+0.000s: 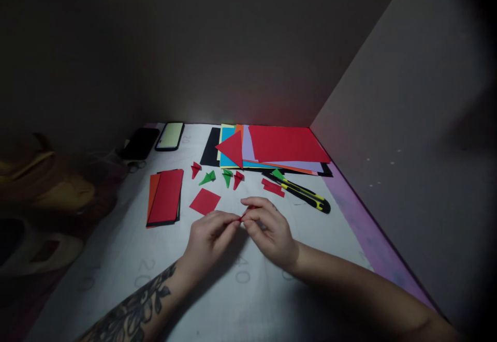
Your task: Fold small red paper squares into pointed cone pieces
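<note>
My left hand (213, 232) and my right hand (269, 228) meet above the middle of the table, fingertips almost touching. Between them is a small folded piece of red paper (241, 219), pinched by thumb and finger on each side and mostly hidden. Just behind my left hand lies a flat red paper square (205, 202). Farther back stand small folded paper pieces: a red one (195, 169), a green one (207, 178), another green one (227, 177) and another red one (238, 179).
A yellow-black utility knife (306, 195) lies right of red paper strips (273, 188). Coloured sheets (289, 144) with a red triangle (233, 149) sit against the back wall. At left are a paper stack (166, 197), a lit phone (170, 136) and a dark phone (140, 144).
</note>
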Tool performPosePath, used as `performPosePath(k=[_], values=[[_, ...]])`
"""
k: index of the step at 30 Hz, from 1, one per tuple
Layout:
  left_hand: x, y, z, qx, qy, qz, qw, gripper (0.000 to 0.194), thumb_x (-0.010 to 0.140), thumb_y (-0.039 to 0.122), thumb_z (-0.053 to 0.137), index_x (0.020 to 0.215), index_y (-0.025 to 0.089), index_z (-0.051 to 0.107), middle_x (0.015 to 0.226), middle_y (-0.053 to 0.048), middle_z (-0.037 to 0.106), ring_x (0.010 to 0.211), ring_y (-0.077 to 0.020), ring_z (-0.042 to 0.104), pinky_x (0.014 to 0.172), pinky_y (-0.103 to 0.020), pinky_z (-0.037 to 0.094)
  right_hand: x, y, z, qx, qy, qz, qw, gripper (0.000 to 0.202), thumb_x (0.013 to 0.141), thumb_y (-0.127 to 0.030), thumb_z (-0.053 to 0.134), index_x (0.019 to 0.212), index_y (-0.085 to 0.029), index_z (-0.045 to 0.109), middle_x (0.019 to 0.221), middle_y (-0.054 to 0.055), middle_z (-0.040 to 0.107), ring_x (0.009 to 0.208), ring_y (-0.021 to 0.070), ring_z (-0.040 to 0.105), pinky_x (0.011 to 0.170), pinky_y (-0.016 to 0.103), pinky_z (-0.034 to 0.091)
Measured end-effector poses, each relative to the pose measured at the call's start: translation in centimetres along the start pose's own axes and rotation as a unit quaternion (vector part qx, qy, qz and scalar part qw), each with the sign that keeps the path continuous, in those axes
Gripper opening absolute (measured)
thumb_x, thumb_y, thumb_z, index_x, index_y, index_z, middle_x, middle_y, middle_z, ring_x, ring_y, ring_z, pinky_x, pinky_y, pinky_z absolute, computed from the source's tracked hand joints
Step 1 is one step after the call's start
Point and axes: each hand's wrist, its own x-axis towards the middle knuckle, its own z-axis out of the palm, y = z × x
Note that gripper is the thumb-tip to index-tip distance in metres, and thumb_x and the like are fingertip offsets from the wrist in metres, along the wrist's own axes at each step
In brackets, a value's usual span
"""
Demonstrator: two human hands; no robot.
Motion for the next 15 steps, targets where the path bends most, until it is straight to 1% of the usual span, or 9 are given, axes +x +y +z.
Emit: performPosePath(k=[1,3,5,7,11,13,15], values=[[0.0,0.1,-0.1,-0.009,0.0,-0.025,1.0,0.01,0.085,0.018,0.059,0.086,0.017,0.069,0.079,-0.003,0.072,0.071,-0.012,0.065,0.065,-0.02,0.05,-0.1,0.1,0.1,0.012,0.005,0.011,1.0,0.013,0.088,-0.013,0.051,0.093,-0.022,0.06,0.106,0.009,0.063,0.105,0.0213,0.06,0.087,0.035,0.05],[0.1,0.2,-0.2,-0.031,0.0,-0.076,0.997,0.011,0.085,0.02,0.058,0.082,0.017,0.069,0.077,-0.003,0.071,0.068,-0.012,0.064,0.062,-0.019,0.049,-0.3,0.4,0.2,0.039,0.019,0.052,0.998,0.014,0.089,-0.014,0.051,0.096,-0.023,0.059,0.099,0.007,0.065,0.095,0.0189,0.063,0.081,0.033,0.052],[0.2,0.3,-0.2,-0.057,-0.003,-0.12,0.991,0.013,0.084,0.023,0.058,0.078,0.016,0.068,0.075,-0.002,0.07,0.066,-0.0122,0.063,0.059,-0.019,0.048,-0.6,0.8,0.5,0.064,0.033,0.104,0.992,0.01,0.089,-0.017,0.053,0.096,-0.023,0.056,0.088,0.003,0.065,0.081,0.0163,0.065,0.072,0.029,0.053],[0.2,0.3,-0.1,-0.088,-0.006,-0.158,0.984,0.016,0.084,0.026,0.057,0.076,0.016,0.066,0.072,-0.002,0.068,0.064,-0.0123,0.061,0.057,-0.019,0.046,-0.7,1.2,0.8,0.077,0.036,0.147,0.985,0.006,0.088,-0.019,0.056,0.093,-0.023,0.055,0.082,0.001,0.064,0.073,0.0151,0.065,0.067,0.028,0.052],[0.5,0.2,0.2,-0.141,-0.02,-0.213,0.967,0.017,0.082,0.029,0.056,0.074,0.016,0.062,0.07,-0.002,0.065,0.063,-0.0124,0.059,0.055,-0.02,0.045,-0.8,1.3,1.1,0.094,0.03,0.183,0.978,0.004,0.087,-0.023,0.057,0.09,-0.023,0.054,0.078,0.001,0.063,0.069,0.0148,0.065,0.064,0.027,0.052],[0.6,0.3,0.2,-0.155,-0.024,-0.225,0.962,0.016,0.08,0.029,0.057,0.071,0.015,0.061,0.068,-0.001,0.063,0.062,-0.012,0.058,0.055,-0.02,0.043,-0.7,1.1,1.1,0.1,0.025,0.189,0.977,0.006,0.086,-0.022,0.057,0.091,-0.023,0.053,0.078,0.001,0.064,0.069,0.0146,0.065,0.063,0.026,0.051],[0.7,0.3,0.1,-0.163,-0.029,-0.232,0.958,0.016,0.078,0.027,0.056,0.069,0.015,0.059,0.066,-0.001,0.062,0.061,-0.0118,0.056,0.055,-0.02,0.042,-0.5,0.9,1.1,0.107,0.017,0.19,0.976,0.01,0.085,-0.021,0.057,0.094,-0.022,0.053,0.081,0.002,0.065,0.072,0.015,0.065,0.065,0.027,0.052]])
